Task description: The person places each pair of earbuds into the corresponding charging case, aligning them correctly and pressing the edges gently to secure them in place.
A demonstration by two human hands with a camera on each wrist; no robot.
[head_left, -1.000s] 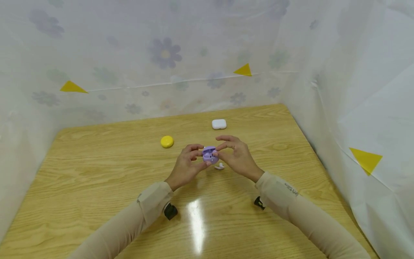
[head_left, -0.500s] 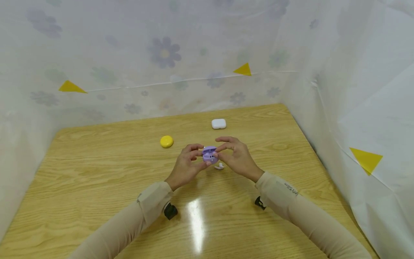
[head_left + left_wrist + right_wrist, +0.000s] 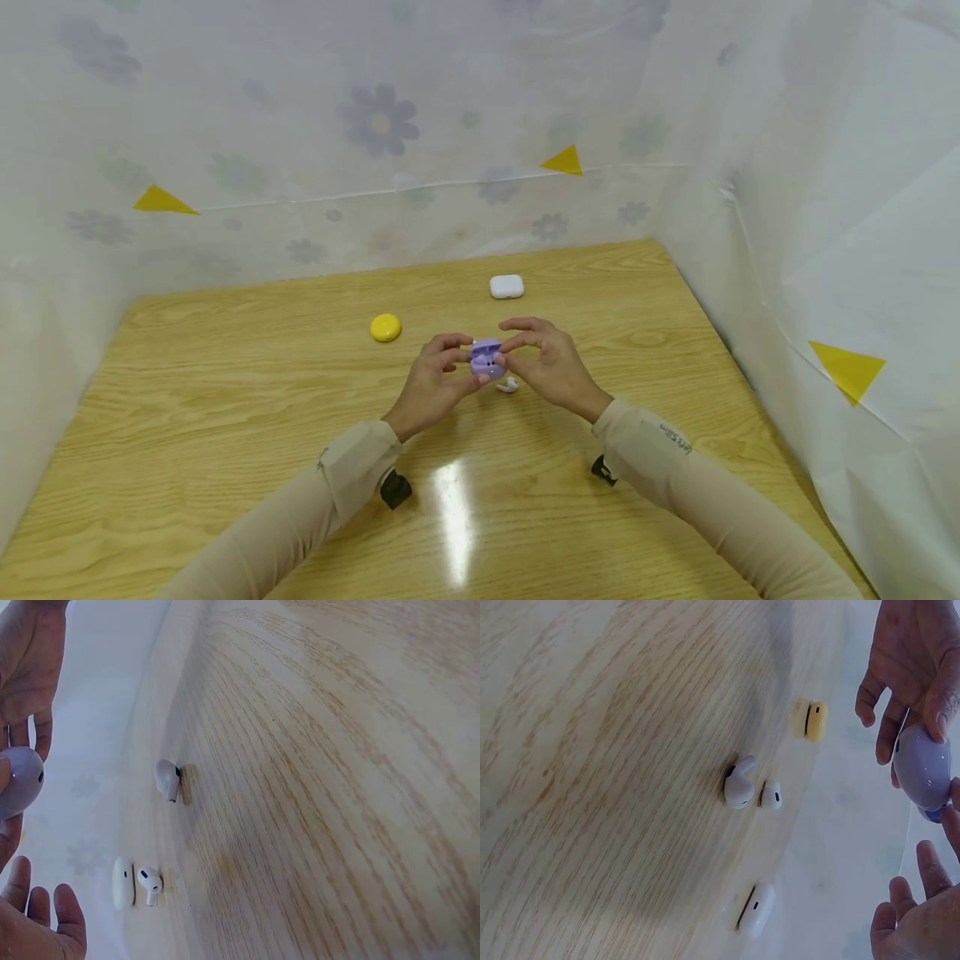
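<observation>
The left hand (image 3: pixel 427 385) has bent fingers round a purple case (image 3: pixel 487 372), lid up, above the counter (image 3: pixel 225 400). The right hand (image 3: pixel 555 367) nearly joins thumb and finger at its rim; I can't tell if they hold anything. Best hold it level, touch softly. Nearby lie two pale buds (image 3: pixel 739 791), a closed white case (image 3: pixel 507 287) and a closed yellow case (image 3: pixel 386 327).

Left sleeve (image 3: pixel 300 500) and right sleeve (image 3: pixel 712 500): long, beige, lightly creased. Dark lettering (image 3: pixel 675 438) runs along the right sleeve's far end; the left sleeve bears a small, illegible mark (image 3: pixel 322 457). A black fitting (image 3: pixel 395 490) shows beside each sleeve. Left hand (image 3: pixel 427 390) and right hand (image 3: pixel 557 372) are bare.
</observation>
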